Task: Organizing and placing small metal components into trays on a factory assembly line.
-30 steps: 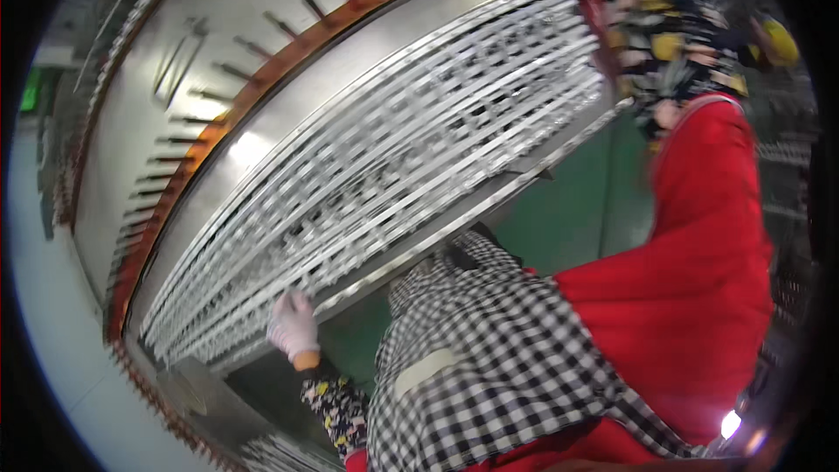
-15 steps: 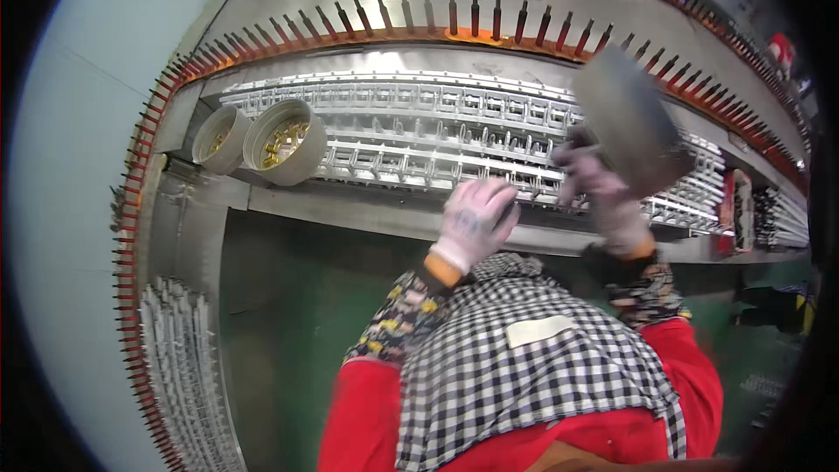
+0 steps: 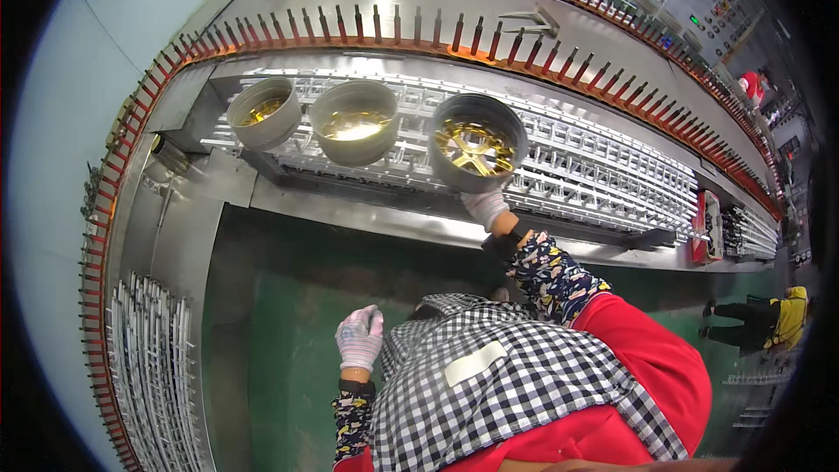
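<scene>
Right hand (image 3: 486,207) against grey bowl (image 3: 477,107), gold pieces (image 3: 474,153) inside

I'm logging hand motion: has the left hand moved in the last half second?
Yes: the left hand has drawn back and leftward, away from the front edge of the metal bench.

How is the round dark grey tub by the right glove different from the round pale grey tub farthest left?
The round dark grey tub is darker inside than the round pale grey tub. The dark tub looks bigger here than the pale tub. The pale-gloved right hand touches the dark tub; no hand touches the pale tub. Both are round and hold gold-coloured pieces.
</scene>
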Motion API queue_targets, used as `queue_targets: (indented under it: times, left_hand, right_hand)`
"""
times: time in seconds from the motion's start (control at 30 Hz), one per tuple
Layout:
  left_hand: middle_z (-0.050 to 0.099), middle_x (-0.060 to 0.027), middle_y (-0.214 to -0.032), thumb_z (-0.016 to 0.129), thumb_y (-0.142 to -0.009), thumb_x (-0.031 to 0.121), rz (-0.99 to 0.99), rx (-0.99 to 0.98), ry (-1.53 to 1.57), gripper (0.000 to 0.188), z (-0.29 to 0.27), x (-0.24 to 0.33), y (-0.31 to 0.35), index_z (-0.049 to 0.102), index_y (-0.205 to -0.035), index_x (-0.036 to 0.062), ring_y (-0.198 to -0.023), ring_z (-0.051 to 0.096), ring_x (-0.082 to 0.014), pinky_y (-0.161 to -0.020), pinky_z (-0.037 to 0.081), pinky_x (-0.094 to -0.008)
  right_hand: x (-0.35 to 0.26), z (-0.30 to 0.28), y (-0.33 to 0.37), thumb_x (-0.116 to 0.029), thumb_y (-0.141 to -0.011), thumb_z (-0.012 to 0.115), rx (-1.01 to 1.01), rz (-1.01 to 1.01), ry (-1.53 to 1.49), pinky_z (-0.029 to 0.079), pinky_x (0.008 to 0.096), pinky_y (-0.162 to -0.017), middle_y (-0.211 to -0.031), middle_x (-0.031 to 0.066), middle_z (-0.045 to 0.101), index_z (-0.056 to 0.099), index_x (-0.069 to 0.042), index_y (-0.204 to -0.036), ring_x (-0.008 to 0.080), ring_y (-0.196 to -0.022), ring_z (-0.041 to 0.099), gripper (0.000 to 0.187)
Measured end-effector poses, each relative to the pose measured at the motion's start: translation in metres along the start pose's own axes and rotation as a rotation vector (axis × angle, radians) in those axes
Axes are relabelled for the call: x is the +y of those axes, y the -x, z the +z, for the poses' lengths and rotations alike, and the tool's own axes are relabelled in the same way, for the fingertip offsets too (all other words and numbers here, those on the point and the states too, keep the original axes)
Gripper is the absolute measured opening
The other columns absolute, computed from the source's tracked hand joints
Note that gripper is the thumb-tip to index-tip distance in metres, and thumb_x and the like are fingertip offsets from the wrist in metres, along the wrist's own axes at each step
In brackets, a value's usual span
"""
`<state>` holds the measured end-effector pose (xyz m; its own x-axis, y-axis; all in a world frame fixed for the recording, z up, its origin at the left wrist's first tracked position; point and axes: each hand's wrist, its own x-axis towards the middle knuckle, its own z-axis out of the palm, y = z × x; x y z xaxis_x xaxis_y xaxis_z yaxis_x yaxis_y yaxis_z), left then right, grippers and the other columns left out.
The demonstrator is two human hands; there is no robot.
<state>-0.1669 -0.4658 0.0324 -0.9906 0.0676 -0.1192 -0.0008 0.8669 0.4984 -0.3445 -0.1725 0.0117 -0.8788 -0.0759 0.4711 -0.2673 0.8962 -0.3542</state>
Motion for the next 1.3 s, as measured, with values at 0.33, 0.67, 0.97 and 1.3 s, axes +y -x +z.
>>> queue_targets:
  times: [0.33, 0.67, 0.97, 1.3]
  left_hand:
    - [0.06, -0.0114, -0.082, 0.054, -0.076, 0.023, 0.223, 0.051, 0.105, 0.018, 0.006, 0.022, -0.042, 0.06, -0.086, 0.0093, -0.078, 0.056, -0.0278, -0.07, 0.044, -0.0361]
    - [0.049, -0.0121, -0.108, 0.054, -0.078, 0.024, 0.402, -0.057, 0.52, 0.041, 0.011, 0.116, -0.13, 0.046, -0.112, 0.0025, -0.094, 0.052, -0.0235, -0.08, 0.041, -0.0325]
    - [0.039, -0.0189, -0.12, 0.043, -0.08, 0.014, 0.156, 0.054, 0.428, 0.047, 0.085, 0.128, -0.228, 0.028, -0.122, -0.0004, -0.11, 0.037, -0.0294, -0.095, 0.024, -0.0427]
    - [0.04, -0.0197, -0.121, 0.037, -0.088, 0.025, 0.012, 0.458, 0.159, 0.044, 0.033, 0.206, -0.129, 0.032, -0.121, -0.004, -0.11, 0.04, -0.0301, -0.097, 0.025, -0.0434]
  right_hand:
    - [-0.008, 0.005, -0.006, -0.014, -0.076, 0.044, -0.128, 0.005, 0.209, 0.045, 0.0405, -0.062, -0.075, 0.0143, 0.06, 0.058, -0.005, -0.082, 0.0324, -0.068, 0.059, 0.018]
    - [-0.041, -0.056, 0.005, -0.023, -0.076, 0.051, -0.592, -0.023, 0.322, 0.046, 0.0367, -0.066, -0.095, 0.0156, 0.055, 0.049, -0.006, -0.107, 0.0255, -0.082, 0.057, 0.036]
    - [0.033, -0.164, 0.128, -0.024, -0.082, 0.044, -0.244, 0.714, -0.36, 0.042, 0.0367, -0.08, -0.096, 0.0161, 0.057, 0.048, -0.009, -0.109, 0.0312, -0.091, 0.054, 0.031]
    - [0.161, -0.351, 0.139, -0.017, -0.08, 0.047, 0.211, 0.664, -0.265, 0.045, 0.033, -0.07, -0.084, 0.0132, 0.059, 0.053, -0.008, -0.099, 0.0281, -0.079, 0.057, 0.022]
